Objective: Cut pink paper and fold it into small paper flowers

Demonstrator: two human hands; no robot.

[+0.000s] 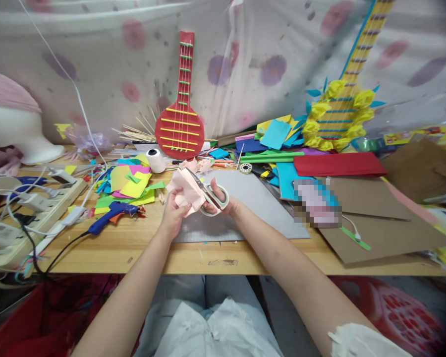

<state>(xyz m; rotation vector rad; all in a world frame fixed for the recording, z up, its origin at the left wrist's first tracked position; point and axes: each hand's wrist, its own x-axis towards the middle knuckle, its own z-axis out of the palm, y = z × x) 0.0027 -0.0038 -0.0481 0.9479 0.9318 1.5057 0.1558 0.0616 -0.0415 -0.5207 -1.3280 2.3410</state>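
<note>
Over the grey mat (pixel 260 213), my left hand (pixel 174 210) pinches a pale pink piece of paper (pixel 188 191) between thumb and fingers. My right hand (pixel 218 196) grips white-handled scissors (pixel 223 202), fingers through the loops. The scissor blades lie along the upper right edge of the pink paper; whether they are cutting into it I cannot tell. More crumpled pink paper pieces (pixel 198 165) lie just behind my hands. A white spool of thread (pixel 155 161) stands behind and to the left.
A blue glue gun (pixel 111 216) and a power strip (pixel 69 198) with cables lie left. Coloured paper scraps (pixel 130 183) are heaped nearby. A red paper lute (pixel 180 129) and a yellow one with flowers (pixel 336 119) lean behind. Brown cardboard (pixel 379 238) lies right.
</note>
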